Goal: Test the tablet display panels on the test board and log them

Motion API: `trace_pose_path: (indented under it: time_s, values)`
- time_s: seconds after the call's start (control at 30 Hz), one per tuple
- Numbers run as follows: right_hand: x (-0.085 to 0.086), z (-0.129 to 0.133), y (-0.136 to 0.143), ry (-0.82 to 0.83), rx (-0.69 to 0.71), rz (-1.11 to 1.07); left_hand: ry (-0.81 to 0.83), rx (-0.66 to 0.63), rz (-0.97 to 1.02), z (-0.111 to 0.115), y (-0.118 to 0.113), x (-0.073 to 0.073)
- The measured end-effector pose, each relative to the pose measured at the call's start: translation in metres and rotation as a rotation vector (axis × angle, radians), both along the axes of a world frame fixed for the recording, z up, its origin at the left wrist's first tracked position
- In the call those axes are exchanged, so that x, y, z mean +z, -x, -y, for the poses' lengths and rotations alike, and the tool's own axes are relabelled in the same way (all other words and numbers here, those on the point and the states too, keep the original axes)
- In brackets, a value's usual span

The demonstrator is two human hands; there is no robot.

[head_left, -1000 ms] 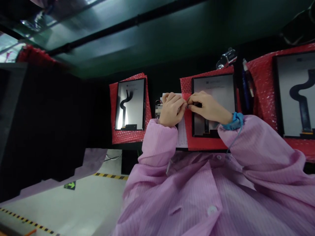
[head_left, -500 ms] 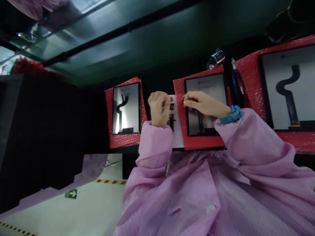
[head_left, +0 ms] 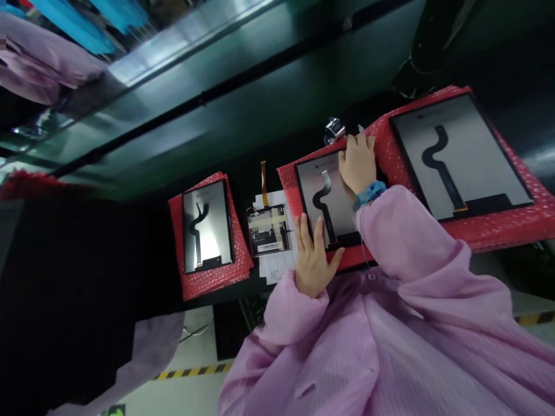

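A flat panel (head_left: 342,193) with a curved black flex cable lies on red bubble wrap (head_left: 293,199) in front of me. My left hand (head_left: 313,260) rests with spread fingers over the panel's lower left edge. Across its upper right edge lies my right hand (head_left: 359,163), fingers stretched toward the back, a blue band at the wrist. Neither hand grips anything. Left of the panel, a small electronic module (head_left: 269,231) with tape strips and an orange flex cable (head_left: 264,185) sits on printed paper sheets (head_left: 277,268).
A second panel (head_left: 217,222) lies on red wrap at the left, a larger one (head_left: 468,150) on wrap at the right. Behind the middle panel are a shiny metal object (head_left: 334,130) and a partly hidden pen tip. A dark mass (head_left: 87,277) stands far left.
Both hands have come down onto the middle panel's edges, the left with its fingers now spread. The module beside it is now uncovered. The camera view has shifted and tilted.
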State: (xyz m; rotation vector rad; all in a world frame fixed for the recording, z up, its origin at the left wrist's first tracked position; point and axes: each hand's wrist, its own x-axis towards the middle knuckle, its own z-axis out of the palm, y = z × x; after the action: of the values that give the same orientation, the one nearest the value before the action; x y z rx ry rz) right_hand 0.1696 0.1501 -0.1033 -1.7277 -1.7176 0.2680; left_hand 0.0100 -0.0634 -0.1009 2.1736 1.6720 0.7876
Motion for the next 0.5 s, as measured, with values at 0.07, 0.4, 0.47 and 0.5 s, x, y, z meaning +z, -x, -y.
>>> trace_pose_path:
  time_s: [0.07, 0.4, 0.47, 0.5]
  values:
    - [-0.003, -0.006, -0.001, -0.013, -0.019, -0.003, 0.034, 0.005, 0.004, 0.001, 0.001, -0.006]
    - [0.007, -0.018, -0.014, 0.001, 0.012, -0.143, 0.052, 0.036, 0.045, -0.001, 0.004, -0.004]
    - [0.015, -0.014, -0.023, 0.002, 0.075, -0.253, 0.079, 0.072, 0.082, -0.001, 0.003, -0.001]
    - [0.019, -0.011, -0.027, 0.001, 0.131, -0.312, 0.096, 0.087, 0.106, -0.001, 0.004, 0.000]
